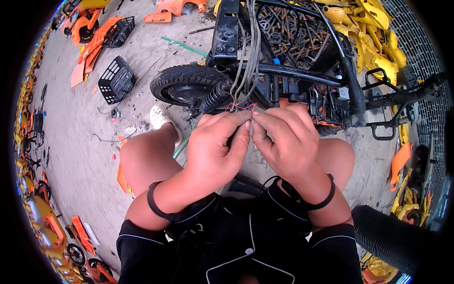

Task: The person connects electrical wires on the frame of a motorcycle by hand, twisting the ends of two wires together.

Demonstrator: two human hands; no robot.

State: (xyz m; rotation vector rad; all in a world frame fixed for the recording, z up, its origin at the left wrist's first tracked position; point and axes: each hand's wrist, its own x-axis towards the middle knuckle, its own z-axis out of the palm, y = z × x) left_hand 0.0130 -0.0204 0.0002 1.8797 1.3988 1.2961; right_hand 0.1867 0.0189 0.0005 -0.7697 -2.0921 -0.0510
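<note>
I'm pinching with both hands at once: the left hand and the right hand are meeting tip to tip, each with thumb and forefinger closed and hardly any gap showing, and as far as I'm seeing, both are gripping the thin red wire. The exact piece between the pads is hiding from me. The wire is lying at the middle of the scene, looping out just beyond the fingertips and trailing left behind the left hand's knuckles.

Just beyond it, a bundle of grey cables is hanging down over the black frame. To its left, a coil spring is standing beside the tyred wheel; on the far side, a heap of rusty metal parts is filling the space behind the frame. Farther left, a black crate is resting on the floor; far right, yellow panels are piling up.

I'm judging slipping as the main risk, since something this thin is giving the pads little to hold. Pulling unevenly could snap it, and the cables hanging so near could snag it.
</note>
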